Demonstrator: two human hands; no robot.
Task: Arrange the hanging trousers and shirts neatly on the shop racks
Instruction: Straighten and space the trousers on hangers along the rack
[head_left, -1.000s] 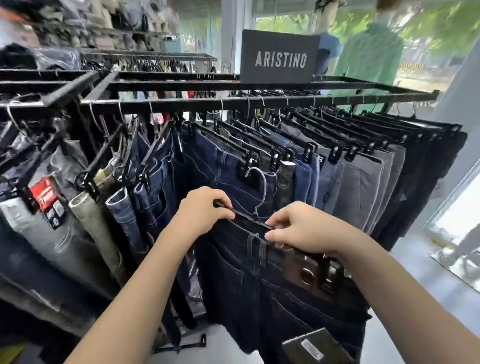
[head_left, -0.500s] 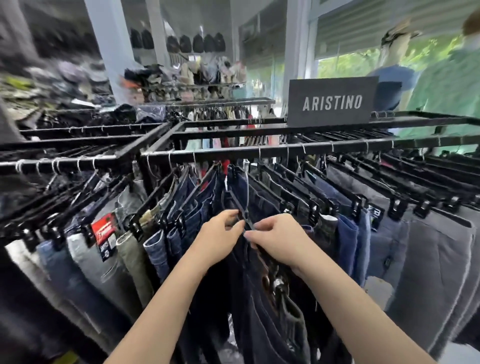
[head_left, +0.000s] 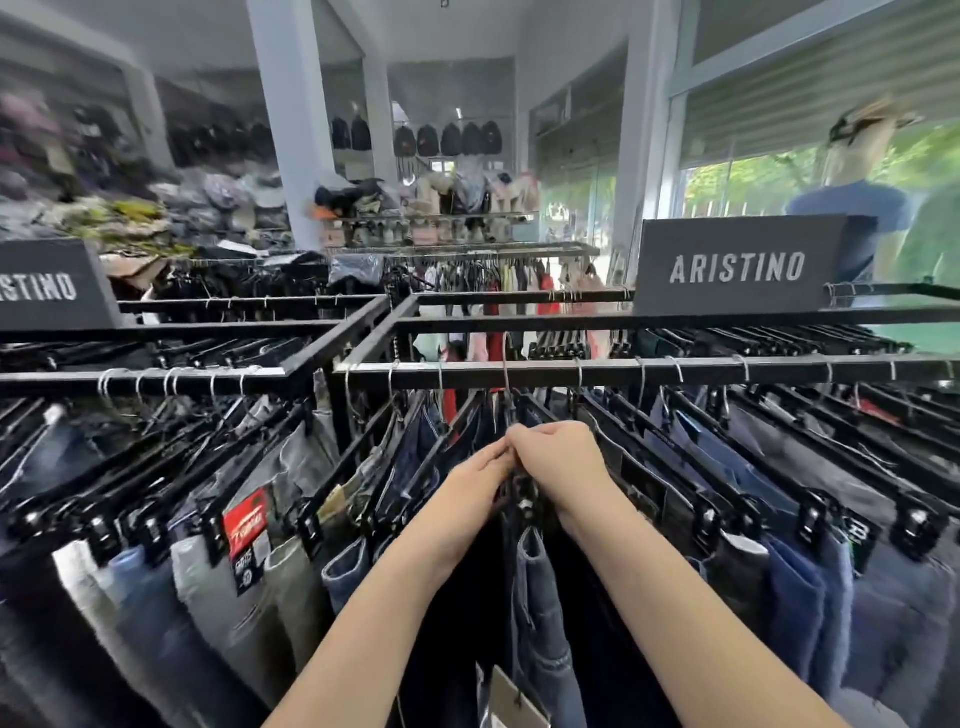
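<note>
Left sign (head_left: 49, 285): dark board, partly cut off by the frame edge.
Left rail (head_left: 156, 382): black bar crowded with hooks.
Grey trousers (head_left: 218, 597): clipped on this rail, with a red tag (head_left: 245, 524).
Left hand (head_left: 472, 491): grip closed, fingertips pinching the hanger (head_left: 524, 499) at its top.
Dark jeans (head_left: 543, 613): hang from that hanger on the front rail (head_left: 623, 371), between both forearms.
Right hand (head_left: 563, 462): grip closed over the hanger top, touching the left fingers.
Blue trousers (head_left: 795, 587): clipped in a row just beside.
Right sign (head_left: 737, 267): reads ARISTINO.
Mannequin (head_left: 852, 208): blue shirt, by the window.
</note>
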